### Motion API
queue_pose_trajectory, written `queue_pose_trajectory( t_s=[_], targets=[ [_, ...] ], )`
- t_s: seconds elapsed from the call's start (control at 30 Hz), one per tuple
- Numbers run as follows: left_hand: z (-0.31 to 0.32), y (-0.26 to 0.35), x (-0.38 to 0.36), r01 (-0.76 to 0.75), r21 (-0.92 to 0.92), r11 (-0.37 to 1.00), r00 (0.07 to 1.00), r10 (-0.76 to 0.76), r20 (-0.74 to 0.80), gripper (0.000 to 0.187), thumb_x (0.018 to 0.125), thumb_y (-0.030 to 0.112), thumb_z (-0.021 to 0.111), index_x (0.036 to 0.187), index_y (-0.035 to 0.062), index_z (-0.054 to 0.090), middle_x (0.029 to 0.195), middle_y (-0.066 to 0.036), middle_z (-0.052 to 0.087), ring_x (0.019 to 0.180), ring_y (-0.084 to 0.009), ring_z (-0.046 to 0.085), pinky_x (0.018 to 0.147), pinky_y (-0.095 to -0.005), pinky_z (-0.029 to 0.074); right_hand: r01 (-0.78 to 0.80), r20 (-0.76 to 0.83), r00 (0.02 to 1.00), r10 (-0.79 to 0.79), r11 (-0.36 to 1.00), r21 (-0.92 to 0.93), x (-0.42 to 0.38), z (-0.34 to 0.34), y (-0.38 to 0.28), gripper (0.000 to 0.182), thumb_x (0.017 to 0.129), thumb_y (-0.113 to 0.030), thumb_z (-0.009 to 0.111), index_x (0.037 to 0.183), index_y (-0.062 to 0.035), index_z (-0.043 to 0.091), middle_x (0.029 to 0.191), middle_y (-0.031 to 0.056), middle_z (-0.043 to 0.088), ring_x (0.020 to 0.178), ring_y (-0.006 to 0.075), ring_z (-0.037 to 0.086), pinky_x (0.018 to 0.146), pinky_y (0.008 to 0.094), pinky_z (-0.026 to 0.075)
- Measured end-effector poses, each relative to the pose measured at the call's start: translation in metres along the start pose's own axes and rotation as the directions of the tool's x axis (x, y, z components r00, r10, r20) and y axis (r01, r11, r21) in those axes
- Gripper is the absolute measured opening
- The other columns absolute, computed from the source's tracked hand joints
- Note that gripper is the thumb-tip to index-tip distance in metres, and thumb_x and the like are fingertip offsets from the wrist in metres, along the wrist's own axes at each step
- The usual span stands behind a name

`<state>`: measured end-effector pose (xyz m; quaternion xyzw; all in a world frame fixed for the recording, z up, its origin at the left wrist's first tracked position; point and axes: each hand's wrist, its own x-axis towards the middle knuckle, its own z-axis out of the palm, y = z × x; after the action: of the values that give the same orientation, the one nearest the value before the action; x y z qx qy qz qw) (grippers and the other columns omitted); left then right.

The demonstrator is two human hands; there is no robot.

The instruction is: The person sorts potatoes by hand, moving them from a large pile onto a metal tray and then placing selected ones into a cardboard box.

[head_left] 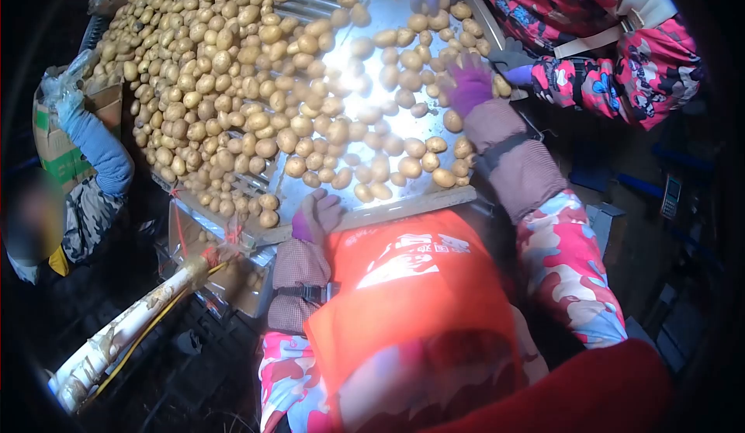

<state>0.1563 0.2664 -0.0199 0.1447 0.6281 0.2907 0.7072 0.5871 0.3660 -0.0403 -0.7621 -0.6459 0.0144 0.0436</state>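
We hold our right hand (469,85), fingers spread, among potatoes (452,121) at upper right; our left hand (317,216), fingers loosely extended, sits at the metal table's (429,128) edge, centre.

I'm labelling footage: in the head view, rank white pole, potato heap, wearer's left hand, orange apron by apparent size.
1. Potato heap
2. Orange apron
3. White pole
4. Wearer's left hand
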Motion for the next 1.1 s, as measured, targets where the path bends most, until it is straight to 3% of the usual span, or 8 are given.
queue_pose_trajectory(
  t_s=[0.1, 0.13, 0.33, 0.43, 0.6, 0.8, 0.97, 1.1],
  targets=[
    [0.000, 0.006, 0.001, 0.022, -0.014, 1.000, 1.000, -0.022, -0.020, 0.059, 0.099, 0.047, 0.049, 0.136, 0.0009, 0.047, 0.114, -0.017, 0.066, 0.083, -0.0241, 0.066, 0.066, -0.0321, 0.056, 0.185, -0.206, 0.964, -0.166, 0.980, 0.074, -0.032, 0.007, -0.020, 0.045, 0.086, -0.032, 0.065, 0.127, -0.0152, 0.062, 0.145, 0.0171, 0.045, 0.135, 0.0403, 0.038, 0.111, 0.0520, 0.032],
    [0.002, 0.008, -0.001, 0.033, -0.027, 0.999, 0.999, -0.034, -0.028, 0.059, 0.099, 0.047, 0.049, 0.135, 0.0010, 0.047, 0.114, -0.017, 0.066, 0.084, -0.0237, 0.066, 0.067, -0.0319, 0.056, 0.004, 0.020, 1.000, -0.008, 0.981, 0.192, -0.037, 0.007, -0.019, 0.040, 0.085, -0.030, 0.065, 0.122, -0.0154, 0.066, 0.147, 0.0153, 0.044, 0.139, 0.0401, 0.035, 0.114, 0.0516, 0.029],
    [0.004, 0.008, -0.005, 0.006, -0.050, 0.999, 1.000, -0.006, -0.006, 0.062, 0.098, 0.046, 0.047, 0.135, -0.0035, 0.046, 0.116, -0.022, 0.062, 0.090, -0.0318, 0.067, 0.076, -0.0413, 0.058, 0.229, 0.054, 0.972, -0.230, 0.973, 0.031, -0.114, -0.028, 0.028, 0.031, 0.081, -0.020, 0.066, 0.109, -0.0072, 0.066, 0.124, 0.0141, 0.058, 0.118, 0.0357, 0.051, 0.097, 0.0508, 0.041],
    [0.001, -0.002, 0.005, 0.001, -0.069, 0.998, 1.000, -0.002, -0.006, 0.062, 0.099, 0.046, 0.047, 0.135, -0.0043, 0.046, 0.115, -0.022, 0.062, 0.088, -0.0323, 0.067, 0.074, -0.0414, 0.058, 0.152, 0.068, 0.981, -0.180, 0.942, 0.300, -0.125, -0.015, -0.045, 0.027, 0.080, -0.019, 0.066, 0.103, -0.0053, 0.065, 0.113, 0.0132, 0.060, 0.108, 0.0338, 0.054, 0.087, 0.0487, 0.044],
    [-0.002, -0.003, 0.003, -0.035, -0.045, 0.998, 0.999, 0.033, -0.036, 0.058, 0.100, 0.042, 0.045, 0.134, -0.0048, 0.046, 0.112, -0.023, 0.064, 0.083, -0.0327, 0.068, 0.069, -0.0395, 0.058, 0.695, -0.301, 0.713, -0.633, 0.582, 0.422, -0.130, 0.009, -0.147, 0.025, 0.081, -0.020, 0.064, 0.102, -0.0058, 0.064, 0.101, 0.0134, 0.061, 0.095, 0.0328, 0.060, 0.082, 0.0453, 0.048],
    [0.000, 0.002, 0.002, -0.008, -0.051, 0.999, 0.998, 0.005, -0.055, 0.056, 0.101, 0.040, 0.042, 0.135, -0.0038, 0.046, 0.113, -0.022, 0.064, 0.083, -0.0299, 0.068, 0.068, -0.0371, 0.058, 0.319, 0.120, 0.906, -0.407, 0.840, 0.438, -0.114, 0.002, -0.070, 0.023, 0.086, -0.019, 0.062, 0.104, -0.0060, 0.064, 0.101, 0.0135, 0.061, 0.095, 0.0332, 0.061, 0.080, 0.0455, 0.049],
    [0.001, 0.003, 0.003, 0.025, -0.049, 0.998, 0.998, -0.028, -0.060, 0.056, 0.100, 0.040, 0.044, 0.136, -0.0023, 0.046, 0.114, -0.020, 0.064, 0.085, -0.0280, 0.068, 0.069, -0.0343, 0.058, 0.189, -0.097, 0.981, -0.169, 0.943, 0.274, -0.064, -0.016, -0.021, 0.035, 0.090, -0.025, 0.061, 0.119, -0.0075, 0.063, 0.117, 0.0157, 0.060, 0.113, 0.0369, 0.055, 0.096, 0.0488, 0.043],
    [0.001, 0.005, 0.004, 0.037, -0.037, 0.999, 0.998, -0.039, -0.056, 0.055, 0.100, 0.039, 0.044, 0.136, -0.0021, 0.046, 0.113, -0.019, 0.065, 0.085, -0.0279, 0.068, 0.070, -0.0350, 0.058, 0.281, 0.028, 0.956, -0.294, 0.935, 0.218, -0.032, -0.003, -0.044, 0.050, 0.091, -0.031, 0.060, 0.137, -0.0114, 0.053, 0.142, 0.0171, 0.046, 0.130, 0.0399, 0.042, 0.108, 0.0534, 0.032]
  ],
)
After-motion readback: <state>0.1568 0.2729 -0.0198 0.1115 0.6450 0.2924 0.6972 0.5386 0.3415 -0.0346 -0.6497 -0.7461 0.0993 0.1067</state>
